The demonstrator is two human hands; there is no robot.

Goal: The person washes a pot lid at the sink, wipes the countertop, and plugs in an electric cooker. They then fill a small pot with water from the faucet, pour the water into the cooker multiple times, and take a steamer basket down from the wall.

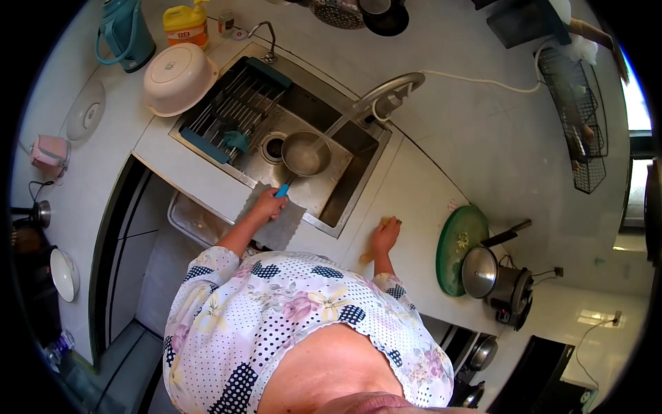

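Left hand: your left hand point(267, 204) grips the blue handle of the round metal pan point(304, 154).
Pan: in the steel sink point(348, 188), under running water.
Right hand: your right hand point(385, 237) lies flat on a yellow cloth point(378, 238) on the smooth worktop point(414, 200).

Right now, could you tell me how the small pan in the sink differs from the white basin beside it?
The small pan is metal and upright under the running tap, held by its blue handle in the left hand. The white basin is larger, upturned on the counter and untouched. Both are round.
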